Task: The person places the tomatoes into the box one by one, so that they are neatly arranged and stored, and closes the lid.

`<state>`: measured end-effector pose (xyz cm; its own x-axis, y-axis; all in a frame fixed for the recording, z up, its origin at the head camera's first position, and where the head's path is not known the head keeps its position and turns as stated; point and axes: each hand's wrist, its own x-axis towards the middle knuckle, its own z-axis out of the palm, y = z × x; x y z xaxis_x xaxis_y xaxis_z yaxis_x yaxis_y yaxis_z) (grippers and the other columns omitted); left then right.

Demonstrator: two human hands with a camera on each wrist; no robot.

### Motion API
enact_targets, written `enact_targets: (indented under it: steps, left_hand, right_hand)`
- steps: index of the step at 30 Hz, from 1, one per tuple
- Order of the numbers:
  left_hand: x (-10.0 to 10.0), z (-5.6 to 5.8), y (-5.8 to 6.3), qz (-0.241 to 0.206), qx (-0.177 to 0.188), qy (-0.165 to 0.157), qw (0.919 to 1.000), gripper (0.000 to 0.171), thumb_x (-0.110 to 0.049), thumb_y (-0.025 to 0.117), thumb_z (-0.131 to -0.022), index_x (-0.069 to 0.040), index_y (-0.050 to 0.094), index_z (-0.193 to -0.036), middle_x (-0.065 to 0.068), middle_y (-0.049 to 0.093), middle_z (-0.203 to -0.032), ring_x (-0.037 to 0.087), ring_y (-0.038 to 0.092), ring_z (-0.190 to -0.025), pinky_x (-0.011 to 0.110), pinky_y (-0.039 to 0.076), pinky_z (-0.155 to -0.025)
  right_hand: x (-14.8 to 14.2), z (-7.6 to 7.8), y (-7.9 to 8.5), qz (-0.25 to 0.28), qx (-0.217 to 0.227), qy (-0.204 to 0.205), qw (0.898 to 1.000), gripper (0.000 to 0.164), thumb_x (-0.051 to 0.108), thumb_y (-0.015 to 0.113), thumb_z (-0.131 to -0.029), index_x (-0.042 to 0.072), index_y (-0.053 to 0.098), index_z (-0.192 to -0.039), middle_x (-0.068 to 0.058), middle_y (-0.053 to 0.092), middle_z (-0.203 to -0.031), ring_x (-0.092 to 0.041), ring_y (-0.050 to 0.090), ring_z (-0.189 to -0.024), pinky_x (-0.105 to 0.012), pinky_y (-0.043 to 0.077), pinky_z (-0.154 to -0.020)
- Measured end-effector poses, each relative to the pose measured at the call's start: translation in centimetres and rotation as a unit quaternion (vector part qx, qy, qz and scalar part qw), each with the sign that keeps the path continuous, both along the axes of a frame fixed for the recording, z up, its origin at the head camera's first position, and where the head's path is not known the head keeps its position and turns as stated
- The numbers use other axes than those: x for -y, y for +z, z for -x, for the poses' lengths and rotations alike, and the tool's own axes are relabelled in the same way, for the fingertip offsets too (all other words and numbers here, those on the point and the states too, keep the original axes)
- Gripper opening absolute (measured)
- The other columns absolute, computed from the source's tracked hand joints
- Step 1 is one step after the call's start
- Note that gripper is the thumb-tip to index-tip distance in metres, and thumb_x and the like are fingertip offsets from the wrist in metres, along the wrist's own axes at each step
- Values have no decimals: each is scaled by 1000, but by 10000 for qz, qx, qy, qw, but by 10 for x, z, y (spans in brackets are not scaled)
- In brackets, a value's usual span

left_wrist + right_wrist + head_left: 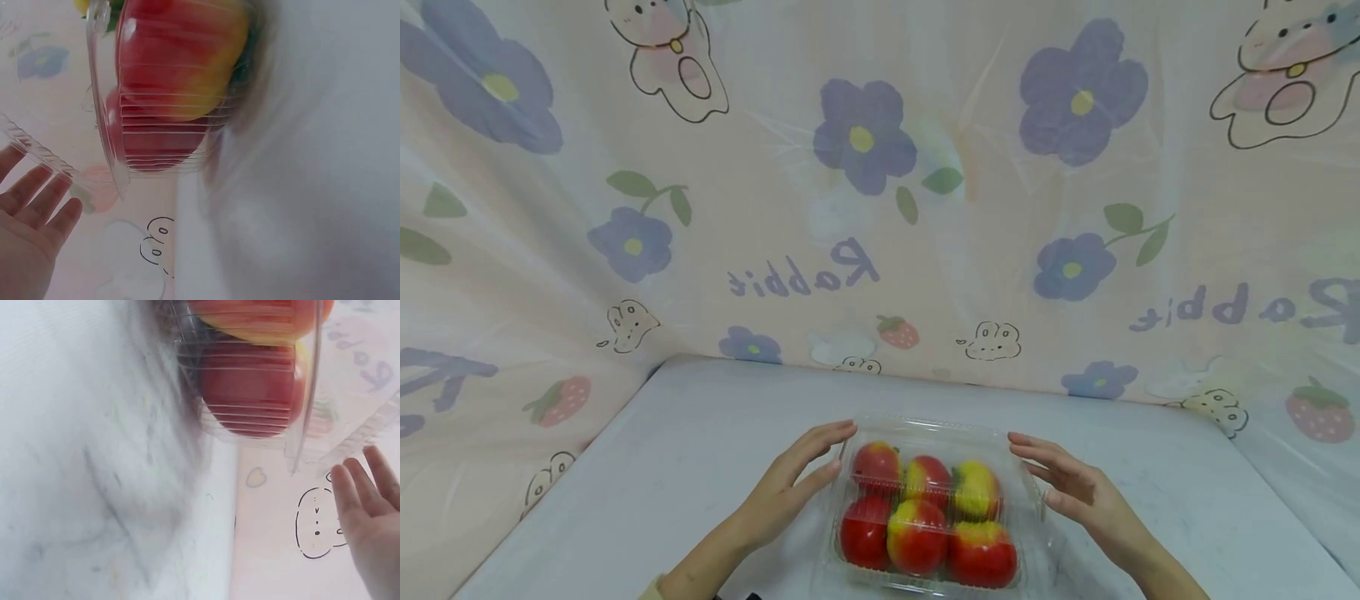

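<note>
A clear plastic clamshell box [831, 542] sits on the table, holding several red and yellow apples [917, 537] in two rows. Both wrist views show its lid [47, 153] tilted up at an angle from the box's rim [308, 394]. My left hand [797, 479] is at the box's left side, fingers extended, with fingertips right at the lid's edge. On the opposite side my right hand [1078, 483] has its fingers nearly straight and its fingertips close to the lid's right edge. Neither hand grips anything.
The box stands toward the near side of a white table [737, 425]. Behind and beside the table hangs a pale curtain [970, 250] printed with flowers, rabbits and strawberries. A small dark object [752, 597] shows at the bottom edge, near the left forearm.
</note>
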<state>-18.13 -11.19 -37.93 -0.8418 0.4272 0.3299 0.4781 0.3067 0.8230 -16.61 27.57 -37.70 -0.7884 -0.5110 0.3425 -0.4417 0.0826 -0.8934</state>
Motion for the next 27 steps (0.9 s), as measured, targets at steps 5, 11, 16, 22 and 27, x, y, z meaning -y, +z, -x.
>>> enact_targets:
  steps: [5, 11, 16, 22, 27]
  left_hand:
    - [2, -4, -2, 30, 44, -14, 10000, 42, -23, 48, -99, -19, 48, -141, 4, 44, -148, 25, 40, -135, 59, 37, -105]
    - [4, -8, -5, 159, 1, 10, 9999, 43, -24, 52, -98, -22, 48, -141, 0, 44, -148, 20, 41, -135, 52, 41, -106]
    - [7, -10, -8, 168, -204, -100, 9996, 45, -23, 55, -97, -16, 47, -141, 2, 45, -147, 22, 40, -136, 62, 38, -103]
    - [10, -14, -11, 285, -63, -42, 9996, 47, -24, 61, -94, -27, 48, -139, 0, 45, -146, 31, 38, -137, 69, 34, -101]
    - [13, -17, -13, 387, -39, -1, 9992, 48, -26, 62, -93, -27, 48, -139, -2, 46, -146, 31, 39, -137, 69, 35, -101]
  right_hand:
    - [0, -1, 0, -224, 19, -71, 9997, 46, -5, 46, -95, -5, 40, -140, -10, 37, -152, 0, 41, -132, -18, 41, -102]
    - [1, -5, -1, -577, -408, -45, 9975, 51, -9, 51, -90, -3, 42, -140, -11, 33, -153, 0, 40, -132, -21, 44, -101]
    - [0, -9, -2, -892, -572, -161, 9942, 54, -8, 56, -87, -2, 43, -139, -13, 31, -153, 3, 39, -132, -25, 47, -98]
    - [0, -13, -3, -1253, -582, -319, 9899, 56, -4, 59, -88, 3, 44, -141, -5, 31, -154, 6, 39, -129, -25, 50, -94]
    - [1, -18, -3, -1452, -383, -504, 9874, 55, 0, 61, -89, 8, 45, -141, 0, 30, -154, 9, 38, -127, -26, 51, -92]
